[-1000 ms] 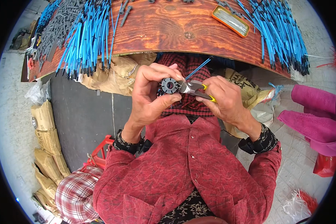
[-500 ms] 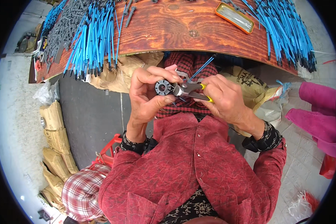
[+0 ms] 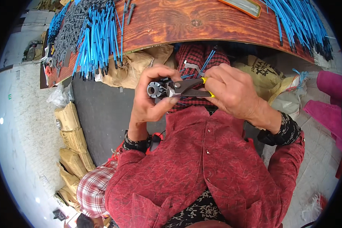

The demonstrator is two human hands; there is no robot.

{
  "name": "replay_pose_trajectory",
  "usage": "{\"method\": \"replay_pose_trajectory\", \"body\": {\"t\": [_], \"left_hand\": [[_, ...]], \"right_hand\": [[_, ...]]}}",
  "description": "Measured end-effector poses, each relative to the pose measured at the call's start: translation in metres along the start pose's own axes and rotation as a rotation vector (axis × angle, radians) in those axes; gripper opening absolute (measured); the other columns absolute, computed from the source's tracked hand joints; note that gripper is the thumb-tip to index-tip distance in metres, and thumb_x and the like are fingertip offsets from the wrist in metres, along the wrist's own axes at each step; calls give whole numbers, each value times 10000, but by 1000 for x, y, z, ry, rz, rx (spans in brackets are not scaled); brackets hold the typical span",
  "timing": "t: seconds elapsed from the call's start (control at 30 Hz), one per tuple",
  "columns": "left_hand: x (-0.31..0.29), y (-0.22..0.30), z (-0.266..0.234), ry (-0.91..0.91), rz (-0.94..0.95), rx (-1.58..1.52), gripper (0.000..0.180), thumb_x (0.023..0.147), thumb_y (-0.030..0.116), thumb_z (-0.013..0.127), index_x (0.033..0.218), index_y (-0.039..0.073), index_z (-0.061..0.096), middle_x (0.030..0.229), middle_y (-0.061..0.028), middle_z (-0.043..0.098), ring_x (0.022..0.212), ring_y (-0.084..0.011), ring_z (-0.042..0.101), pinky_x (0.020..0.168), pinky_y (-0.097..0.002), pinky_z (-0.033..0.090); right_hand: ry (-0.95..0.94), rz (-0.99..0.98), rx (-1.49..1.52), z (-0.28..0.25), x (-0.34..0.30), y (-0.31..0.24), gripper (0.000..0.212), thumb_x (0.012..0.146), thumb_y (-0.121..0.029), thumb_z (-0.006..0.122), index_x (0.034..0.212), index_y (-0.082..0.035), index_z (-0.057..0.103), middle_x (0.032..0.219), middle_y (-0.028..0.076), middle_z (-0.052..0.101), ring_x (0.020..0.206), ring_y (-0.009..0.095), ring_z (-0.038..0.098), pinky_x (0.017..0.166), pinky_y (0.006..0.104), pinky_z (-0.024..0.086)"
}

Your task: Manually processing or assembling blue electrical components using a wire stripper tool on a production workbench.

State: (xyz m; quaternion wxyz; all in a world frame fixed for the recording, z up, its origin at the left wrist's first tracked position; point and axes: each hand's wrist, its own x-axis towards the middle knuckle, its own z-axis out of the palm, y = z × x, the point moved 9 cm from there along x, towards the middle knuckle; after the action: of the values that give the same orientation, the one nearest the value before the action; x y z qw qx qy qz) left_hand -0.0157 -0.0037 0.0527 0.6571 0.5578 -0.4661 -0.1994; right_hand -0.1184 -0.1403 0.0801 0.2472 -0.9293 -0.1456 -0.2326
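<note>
At the far left, a heap of small grey parts (image 3: 70, 32) lay on the wooden table (image 3: 171, 22), with a pile of blue sticks (image 3: 98, 45) just to its right. Near the middle, the left hand (image 3: 142, 100) had its fingers and thumb pressed around a grey round piece (image 3: 157, 90) with a hole in it, held up off the table. To its right, the nose of the pliers (image 3: 182, 86) was right by the piece; whether it bit anything could not be told. The right hand (image 3: 231, 91) was wrapped around the handles, which stood a little apart. This piece looked started but not finished, since both hands were busy at it. How many were done could not be told. Farther right, a tray (image 3: 238, 9) and a second pile of blue sticks (image 3: 300, 28) lay untouched.
</note>
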Motion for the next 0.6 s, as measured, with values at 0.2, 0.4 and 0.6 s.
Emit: {"method": "replay_pose_trajectory", "body": {"t": [0.2, 0.4, 0.6], "left_hand": [[5, -1, 11, -27, 34, -35, 392, 833, -84, 628, 1193, 6, 498, 1088, -187, 634, 1003, -245, 644, 909, -365, 511], [-5, -10, 11, 12, 69, 81, 444, 850, -67, 649, 1262, 2, 500, 1026, -147, 641, 964, -225, 654, 858, -359, 527], [0, -8, 17, -21, 118, 161, 520, 857, -42, 675, 1345, 12, 506, 960, -125, 654, 879, -211, 666, 783, -344, 542]], "right_hand": [[-31, -10, -48, -10, -3, 5, 306, 654, -171, 805, 845, -91, 579, 856, 38, 566, 786, 219, 590, 654, 348, 530], [-57, -65, -168, -25, -5, 6, 228, 727, -209, 742, 806, -104, 556, 811, 36, 532, 758, 214, 581, 632, 344, 528], [-99, -124, -267, -40, -1, 8, 171, 771, -203, 692, 799, -115, 548, 788, 32, 509, 760, 204, 581, 601, 345, 518]]}}
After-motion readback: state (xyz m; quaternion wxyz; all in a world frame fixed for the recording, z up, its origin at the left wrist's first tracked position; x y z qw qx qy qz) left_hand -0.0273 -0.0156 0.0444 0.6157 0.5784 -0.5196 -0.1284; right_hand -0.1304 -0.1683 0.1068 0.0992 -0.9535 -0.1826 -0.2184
